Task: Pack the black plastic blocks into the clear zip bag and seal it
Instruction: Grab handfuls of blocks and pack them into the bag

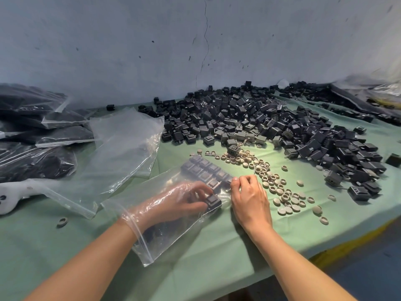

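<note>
Clear zip bag lies flat on green cloth, mouth toward the person. Left hand is inside the bag, fingers curled round one black plastic block. Packed blocks sit in rows at the bag's far end. Right hand is outside, fingers curled, pinching the bag's right edge. Loose block pile beyond; beige rings just right of the bag.
</note>
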Action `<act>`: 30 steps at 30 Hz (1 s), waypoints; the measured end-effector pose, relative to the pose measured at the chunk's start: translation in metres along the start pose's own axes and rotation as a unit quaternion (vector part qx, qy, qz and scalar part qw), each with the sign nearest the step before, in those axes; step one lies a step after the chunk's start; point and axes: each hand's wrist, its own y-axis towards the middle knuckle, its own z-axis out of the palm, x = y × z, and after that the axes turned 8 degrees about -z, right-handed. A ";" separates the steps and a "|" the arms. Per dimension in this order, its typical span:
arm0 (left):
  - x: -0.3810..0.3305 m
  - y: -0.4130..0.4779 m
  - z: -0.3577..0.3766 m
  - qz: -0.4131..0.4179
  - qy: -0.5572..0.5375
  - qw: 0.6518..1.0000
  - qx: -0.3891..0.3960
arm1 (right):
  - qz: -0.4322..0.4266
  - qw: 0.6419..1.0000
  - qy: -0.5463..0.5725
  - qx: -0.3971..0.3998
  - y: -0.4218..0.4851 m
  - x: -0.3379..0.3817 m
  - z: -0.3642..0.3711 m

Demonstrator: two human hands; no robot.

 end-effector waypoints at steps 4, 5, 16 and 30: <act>0.003 0.014 0.008 -0.031 0.078 0.996 -0.041 | 0.005 1.000 0.000 -0.003 0.000 -0.002 0.001; 0.003 0.018 0.012 -0.048 0.092 0.994 -0.044 | 0.007 1.000 0.004 -0.006 0.000 -0.002 0.001; 0.006 0.043 0.023 -0.109 0.127 0.986 -0.021 | 0.023 0.999 0.017 -0.031 0.002 -0.004 0.004; 0.008 -0.045 -0.018 0.017 0.056 0.994 -0.095 | 0.045 0.999 0.026 -0.009 0.003 -0.003 0.000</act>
